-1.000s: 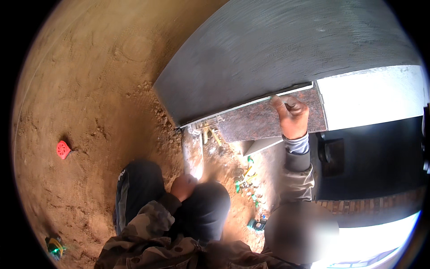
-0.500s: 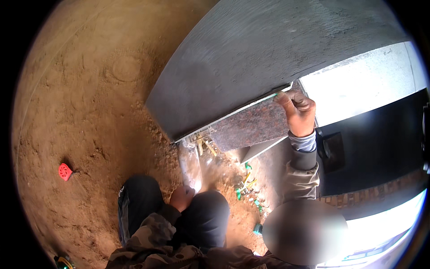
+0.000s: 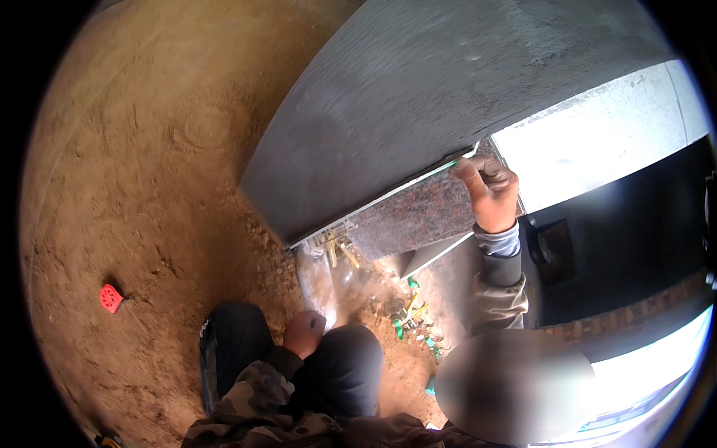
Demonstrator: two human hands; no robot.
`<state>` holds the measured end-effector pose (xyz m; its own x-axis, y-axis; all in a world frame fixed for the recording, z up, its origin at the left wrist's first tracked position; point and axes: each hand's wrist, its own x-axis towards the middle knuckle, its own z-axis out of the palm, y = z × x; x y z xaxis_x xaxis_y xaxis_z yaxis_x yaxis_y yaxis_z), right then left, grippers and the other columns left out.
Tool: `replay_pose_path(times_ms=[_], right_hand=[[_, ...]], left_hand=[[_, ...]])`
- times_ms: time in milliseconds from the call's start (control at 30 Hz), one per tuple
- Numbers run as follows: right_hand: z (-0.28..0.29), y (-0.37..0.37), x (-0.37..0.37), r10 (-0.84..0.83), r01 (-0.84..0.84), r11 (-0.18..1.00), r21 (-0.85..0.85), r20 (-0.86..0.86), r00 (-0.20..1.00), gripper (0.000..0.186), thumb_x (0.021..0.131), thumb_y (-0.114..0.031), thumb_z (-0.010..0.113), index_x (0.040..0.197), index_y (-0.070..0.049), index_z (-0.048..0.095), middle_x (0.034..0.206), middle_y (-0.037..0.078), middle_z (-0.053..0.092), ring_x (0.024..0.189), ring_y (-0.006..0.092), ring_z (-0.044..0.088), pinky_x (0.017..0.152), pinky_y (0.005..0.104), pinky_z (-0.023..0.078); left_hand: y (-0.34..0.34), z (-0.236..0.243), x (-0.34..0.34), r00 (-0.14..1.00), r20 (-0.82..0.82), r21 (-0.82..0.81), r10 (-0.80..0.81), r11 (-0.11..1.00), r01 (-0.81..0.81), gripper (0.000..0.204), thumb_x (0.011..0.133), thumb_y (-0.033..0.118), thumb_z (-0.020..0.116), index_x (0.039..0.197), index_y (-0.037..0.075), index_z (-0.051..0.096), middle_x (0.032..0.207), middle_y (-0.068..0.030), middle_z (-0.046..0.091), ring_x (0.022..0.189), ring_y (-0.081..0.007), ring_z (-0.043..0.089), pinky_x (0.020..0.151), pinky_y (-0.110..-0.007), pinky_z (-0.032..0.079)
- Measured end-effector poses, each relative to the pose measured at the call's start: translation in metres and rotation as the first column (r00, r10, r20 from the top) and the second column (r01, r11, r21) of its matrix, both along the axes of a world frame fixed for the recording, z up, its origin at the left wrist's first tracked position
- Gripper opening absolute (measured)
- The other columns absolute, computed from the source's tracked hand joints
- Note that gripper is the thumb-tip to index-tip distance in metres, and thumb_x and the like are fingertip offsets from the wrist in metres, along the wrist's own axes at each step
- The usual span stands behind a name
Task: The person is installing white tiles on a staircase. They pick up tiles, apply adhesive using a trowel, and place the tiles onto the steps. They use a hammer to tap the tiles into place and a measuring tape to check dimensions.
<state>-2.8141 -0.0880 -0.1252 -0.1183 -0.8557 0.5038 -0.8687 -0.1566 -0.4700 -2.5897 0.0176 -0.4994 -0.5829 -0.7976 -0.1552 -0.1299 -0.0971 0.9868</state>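
My right hand (image 3: pixel 494 193) reaches up to the seam between a grey plastered wall (image 3: pixel 388 119) and a speckled reddish-brown stone slab (image 3: pixel 407 211). Its thumb and forefinger pinch a small green piece (image 3: pixel 454 163) at the upper end of the slab's edge; the hand partly covers it, and I cannot make out its kind. A thin pale strip (image 3: pixel 381 196) runs along that seam. Low between my knees, my left hand (image 3: pixel 305 334) shows its back, with the fingers hidden. It is beside the lower end of a long, pale, shiny piece (image 3: pixel 317 284) on the ground.
Bare brown earth (image 3: pixel 164 216) spreads to the left, where a red slotted plastic piece (image 3: pixel 111 299) lies. Green and yellow scraps (image 3: pixel 411 317) litter the ground below the slab. A bright white surface (image 3: pixel 597 134) adjoins the slab. A blurred oval hides the lower right.
The whole view has shifted slightly. My right hand keeps its pinch at the same spot on the seam. My left hand has turned a little, showing more of its back.
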Motion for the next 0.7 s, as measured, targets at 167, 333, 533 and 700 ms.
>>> replay_pose_path(times_ms=[167, 333, 533, 700], right_hand=[[-0.029, 0.002, 0.005, 0.021, -0.005, 0.993, -0.117, 0.142, 0.990, 0.018, 0.093, -0.013, 0.070, 0.088, 0.004, 0.071, 0.080, 0.007, 0.070, 0.074, 0.0109, 0.062, 0.068, 0.0260, 0.050], [-0.184, 0.082, -0.010, -0.196, 0.218, 0.975, 0.051, 0.664, 0.722, 0.017, 0.094, -0.015, 0.068, 0.090, 0.002, 0.070, 0.083, 0.011, 0.071, 0.075, 0.0184, 0.068, 0.071, 0.0326, 0.056], [-0.386, 0.262, 0.013, -0.833, 0.504, 0.483, 0.717, 0.198, 0.517, 0.037, 0.088, -0.034, 0.069, 0.083, 0.002, 0.074, 0.070, 0.012, 0.071, 0.069, 0.0169, 0.069, 0.063, 0.0343, 0.053], [-0.406, 0.279, 0.037, -0.801, 0.393, 0.089, 0.915, -0.169, 0.575, 0.041, 0.087, -0.034, 0.068, 0.109, 0.001, 0.066, 0.091, 0.015, 0.072, 0.077, 0.0278, 0.069, 0.069, 0.0404, 0.055]], left_hand=[[-0.086, 0.051, -0.002, 0.978, -0.046, -0.354, 0.203, 0.912, -0.206, 0.026, 0.088, 0.026, 0.065, 0.103, 0.004, 0.065, 0.099, -0.0209, 0.065, 0.094, -0.0389, 0.062, 0.081, -0.048, 0.049], [-0.163, 0.111, -0.010, 0.941, -0.153, -0.604, 0.301, 0.725, -0.330, 0.044, 0.083, 0.026, 0.075, 0.115, 0.000, 0.060, 0.112, -0.0200, 0.060, 0.106, -0.0375, 0.059, 0.089, -0.043, 0.049], [-0.193, 0.119, -0.033, 0.957, -0.187, -0.805, 0.223, 0.523, -0.279, 0.075, 0.079, 0.034, 0.080, 0.133, -0.003, 0.045, 0.134, -0.0265, 0.045, 0.124, -0.0386, 0.049, 0.102, -0.044, 0.046], [-0.192, 0.159, -0.024, 0.909, -0.268, -0.734, 0.318, 0.543, -0.407, 0.067, 0.077, 0.037, 0.079, 0.124, -0.006, 0.055, 0.130, -0.0279, 0.052, 0.122, -0.0412, 0.052, 0.105, -0.045, 0.043]])
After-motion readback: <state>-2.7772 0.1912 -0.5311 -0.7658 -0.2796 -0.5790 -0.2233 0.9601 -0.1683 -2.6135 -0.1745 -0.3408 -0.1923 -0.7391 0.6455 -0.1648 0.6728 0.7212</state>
